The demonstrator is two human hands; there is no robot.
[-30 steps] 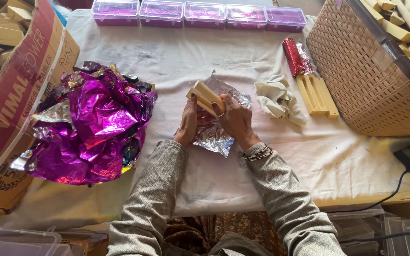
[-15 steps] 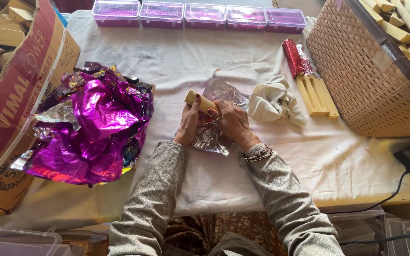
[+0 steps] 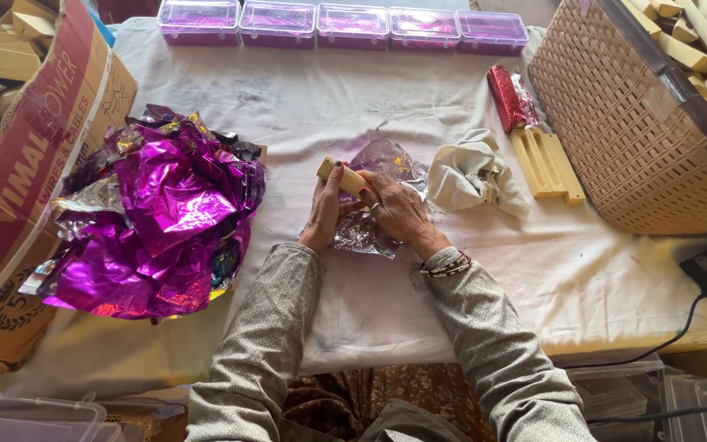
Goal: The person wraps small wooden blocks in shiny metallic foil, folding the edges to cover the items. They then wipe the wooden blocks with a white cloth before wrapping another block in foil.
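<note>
Rolling now: both hands, left hand (image 3: 326,211) and right hand (image 3: 393,209), grip clamped on the wooden stick (image 3: 342,176), which has dropped flat onto the foil sheet (image 3: 382,196) at frame centre

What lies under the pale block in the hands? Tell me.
A crinkled foil sheet lies under the pale block, spread on the white cloth. Both hands, left and right, cover the block's lower end.

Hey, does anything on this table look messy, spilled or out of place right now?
Nothing is spilled or broken. The purple foil heap lies crumpled and loose at the table's left, and a cream cloth sits bunched beside the wooden sticks. The lidded boxes stand in a neat row.
</note>
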